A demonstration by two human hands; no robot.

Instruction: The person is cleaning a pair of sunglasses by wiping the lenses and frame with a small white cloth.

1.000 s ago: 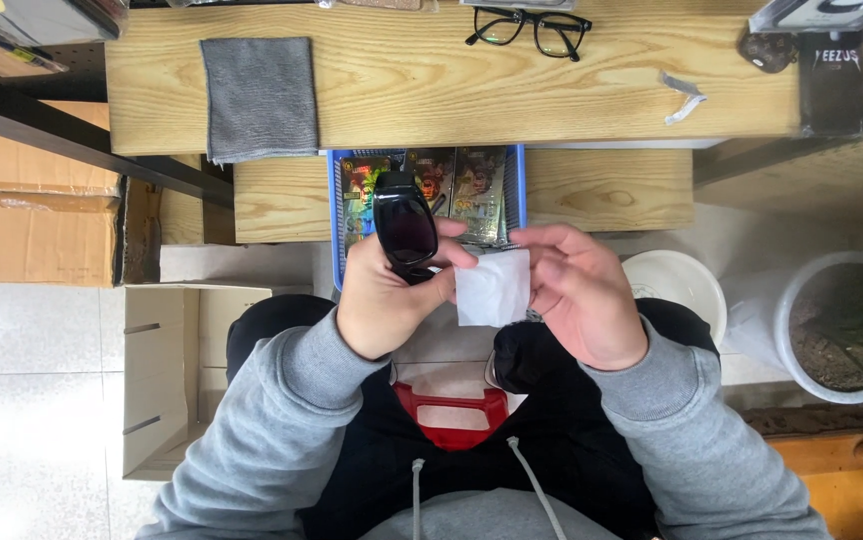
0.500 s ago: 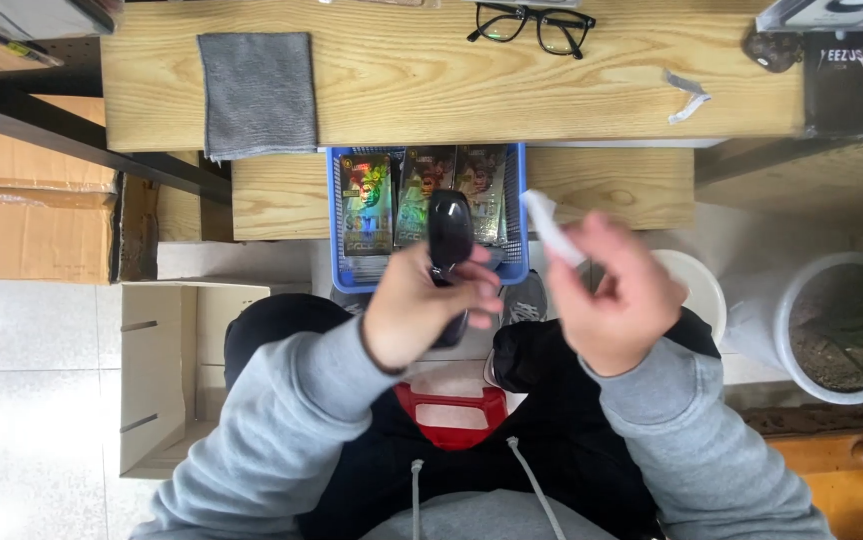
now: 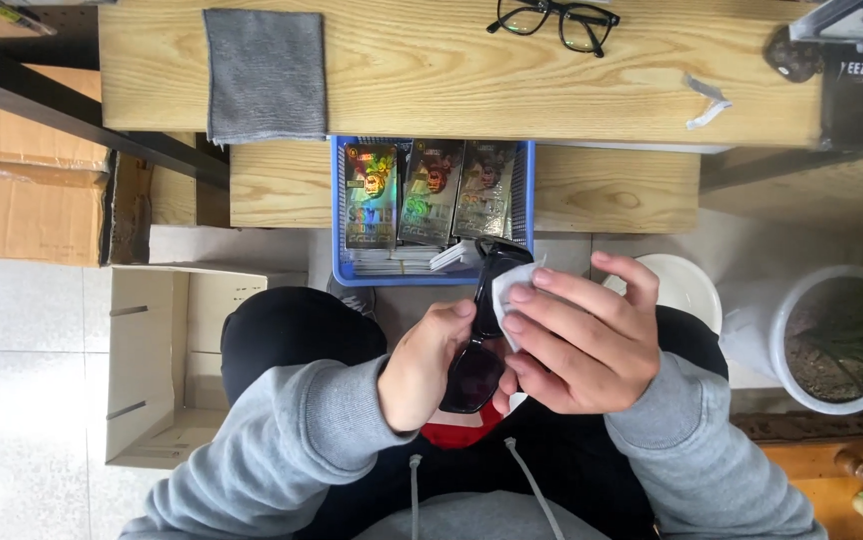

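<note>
A pair of dark sunglasses [image 3: 479,350] is held above the lap, in front of the wooden desk [image 3: 432,85] and just below the blue basket [image 3: 524,200]. The left hand [image 3: 430,365] is closed on the sunglasses at their left side, with the thumb laid along the frame, so its grip is grasping the sunglasses. A small white wipe [image 3: 508,290] is pressed against the upper part of the sunglasses by the right hand [image 3: 577,340]; its fingers are stretched over the wipe and its grip is closed on it. Both hands are touching each other around the sunglasses. The blue basket is filled with shiny printed packets standing in a row. On the desk a folded grey cloth [image 3: 264,72] is laid at the left, and black spectacles [image 3: 554,20] are placed at the far edge, well apart from the hands. A white pot [image 3: 802,330] with soil is seen on the floor at the right, and an open cardboard box [image 3: 167,360] at the left.
</note>
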